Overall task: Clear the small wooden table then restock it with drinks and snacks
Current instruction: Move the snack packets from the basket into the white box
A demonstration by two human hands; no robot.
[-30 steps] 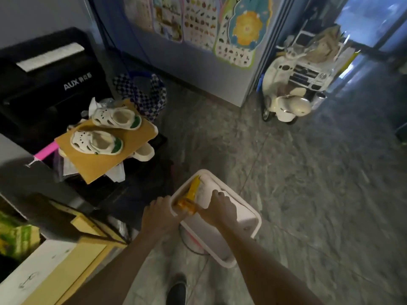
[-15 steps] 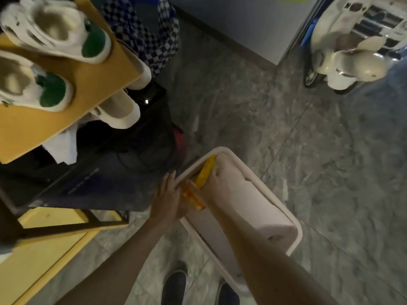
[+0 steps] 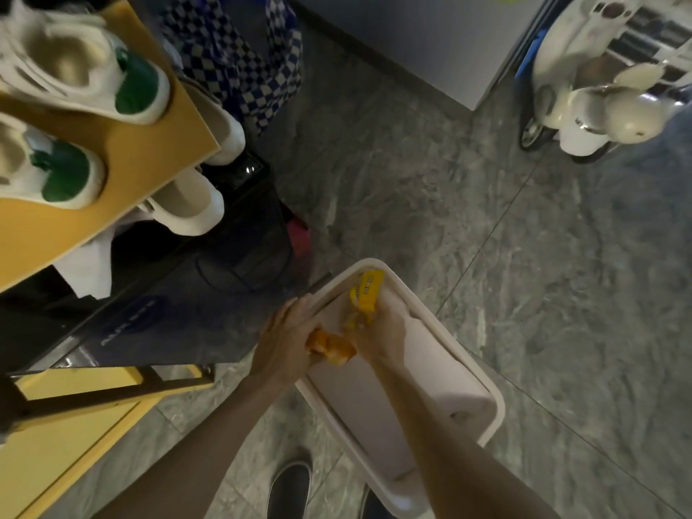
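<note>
Two scraps of snack packaging were in hand over the open mouth of the white bin (image 3: 496, 398): a yellow packet (image 3: 369, 294) and a crumpled orange wrapper (image 3: 331, 348). The bin stood on the grey stone floor (image 3: 430, 189), just ahead of the person's dark shoe (image 3: 290, 488). Both scraps looked like thin film, so I judged them nearly weightless, limp, a little slick and in no way fragile. A light pinch on any bunched fold would serve, and the only likely trouble was a piece clinging to the skin or catching on the rim instead of dropping in. The right hand (image 3: 385, 331) reached inside the bin near its far corner, back turned to the camera, its fingers curled under and closed round the lower end of the yellow packet, whose flat upper end stuck out above the knuckles. The left hand (image 3: 284, 339) lay at the near rim with its fingers fairly straight and close together, their tips touching the edge. The orange wrapper sat between the two hands against the left thumb side, and I could not tell whether that thumb pinned it or which hand bore it.
</note>
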